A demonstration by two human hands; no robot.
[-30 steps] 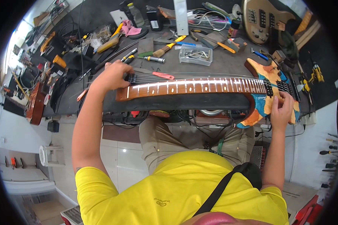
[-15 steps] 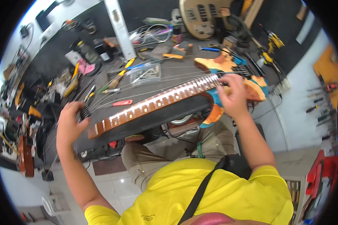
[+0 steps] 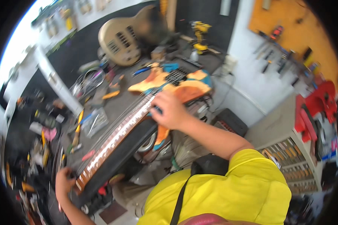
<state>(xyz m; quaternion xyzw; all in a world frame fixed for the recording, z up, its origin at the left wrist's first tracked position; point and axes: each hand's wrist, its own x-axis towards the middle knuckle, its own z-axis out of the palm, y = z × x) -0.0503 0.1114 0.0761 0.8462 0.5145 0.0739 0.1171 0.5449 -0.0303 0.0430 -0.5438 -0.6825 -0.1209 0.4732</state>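
A headless electric guitar (image 3: 191, 92) with a wood and blue body lies on the dark workbench, its neck (image 3: 118, 135) slanting toward me at lower left. My left hand (image 3: 65, 182) is at the neck's free end, fingers and thumb closed on a small black headpiece (image 3: 73, 174) that blur makes hard to see. Loose-looking strings (image 3: 110, 131) run beside the fretboard from there toward the black bridge (image 3: 177, 76). My right hand (image 3: 168, 108) has its fingers curled over the neck where it meets the body; its fingertips are partly hidden.
Behind the guitar stand a cream guitar body (image 3: 120, 41) and a yellow drill (image 3: 201, 33). A clear plastic box (image 3: 95, 123), a brush (image 3: 77, 131) and a red-handled tool (image 3: 88, 155) lie left of the neck. A grey cabinet (image 3: 268, 129) stands at right.
My view has turned to the right, so the guitar appears farther left and more steeply slanted. My left hand has come close to the neck's end; my right hand stays by the neck joint.
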